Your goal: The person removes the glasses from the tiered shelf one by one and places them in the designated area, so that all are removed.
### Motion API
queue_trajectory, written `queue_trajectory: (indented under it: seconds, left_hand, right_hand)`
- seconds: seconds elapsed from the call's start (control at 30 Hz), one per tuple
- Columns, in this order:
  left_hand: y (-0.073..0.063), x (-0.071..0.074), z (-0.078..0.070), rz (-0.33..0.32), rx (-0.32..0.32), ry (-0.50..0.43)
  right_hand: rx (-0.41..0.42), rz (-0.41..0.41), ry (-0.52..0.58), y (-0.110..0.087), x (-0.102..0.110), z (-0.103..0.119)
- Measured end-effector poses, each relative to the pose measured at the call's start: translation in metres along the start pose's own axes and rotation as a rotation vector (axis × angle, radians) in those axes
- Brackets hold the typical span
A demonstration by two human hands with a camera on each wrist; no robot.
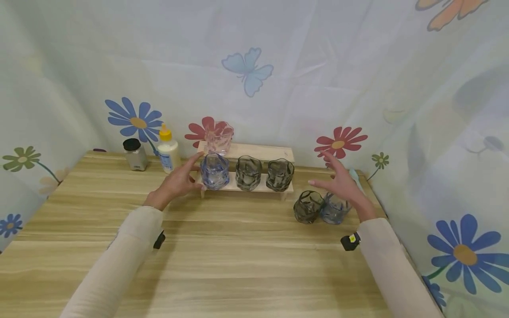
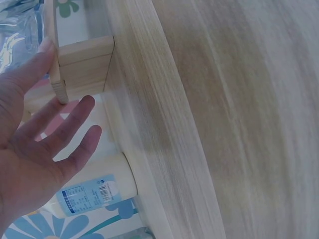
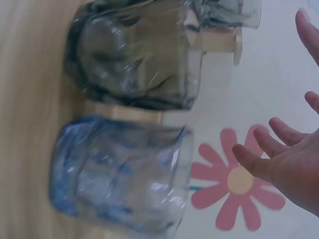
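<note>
A small two-tier wooden rack (image 1: pixel 258 152) stands at the back of the table. On its lower shelf are a blue glass (image 1: pixel 214 172) and two grey glasses (image 1: pixel 248 173) (image 1: pixel 280 175); a pink glass (image 1: pixel 219 138) stands on the upper tier at left. My left hand (image 1: pixel 177 182) is at the rack's left end beside the blue glass. In the left wrist view its thumb and forefinger touch the shelf's end, the other fingers spread. My right hand (image 1: pixel 343 182) hovers with fingers apart, holding nothing, above another grey glass (image 1: pixel 308 206) and another blue glass (image 1: pixel 336 208) on the table.
A yellow-capped bottle (image 1: pixel 169 150) and a black-lidded jar (image 1: pixel 135 154) stand at the back left. Something pale green (image 1: pixel 355 177) lies behind the right hand, partly hidden. A flower-printed curtain (image 1: pixel 254 106) hangs directly behind the table (image 1: pixel 254 260).
</note>
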State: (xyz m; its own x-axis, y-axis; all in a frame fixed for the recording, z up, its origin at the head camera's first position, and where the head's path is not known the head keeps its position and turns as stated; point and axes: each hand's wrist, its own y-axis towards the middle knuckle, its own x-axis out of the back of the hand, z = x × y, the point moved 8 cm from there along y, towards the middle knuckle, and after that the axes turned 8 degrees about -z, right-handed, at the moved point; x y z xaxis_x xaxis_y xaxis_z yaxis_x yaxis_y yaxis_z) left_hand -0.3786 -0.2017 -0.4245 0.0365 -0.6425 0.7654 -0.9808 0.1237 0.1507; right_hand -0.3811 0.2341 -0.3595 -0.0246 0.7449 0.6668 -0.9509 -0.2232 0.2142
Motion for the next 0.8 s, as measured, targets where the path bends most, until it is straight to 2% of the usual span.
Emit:
queue_trajectory:
  seconds: [0.4,0.8]
  left_hand:
    - [0.0,-0.001,0.002,0.0,0.009,0.002]
    - [-0.001,0.0,0.002,-0.002,0.022,0.002]
  right_hand:
    - [0.126,0.059,-0.04,0.045,-0.035,0.063]
    - [0.208,0.073,-0.039,0.081,-0.07,0.104]
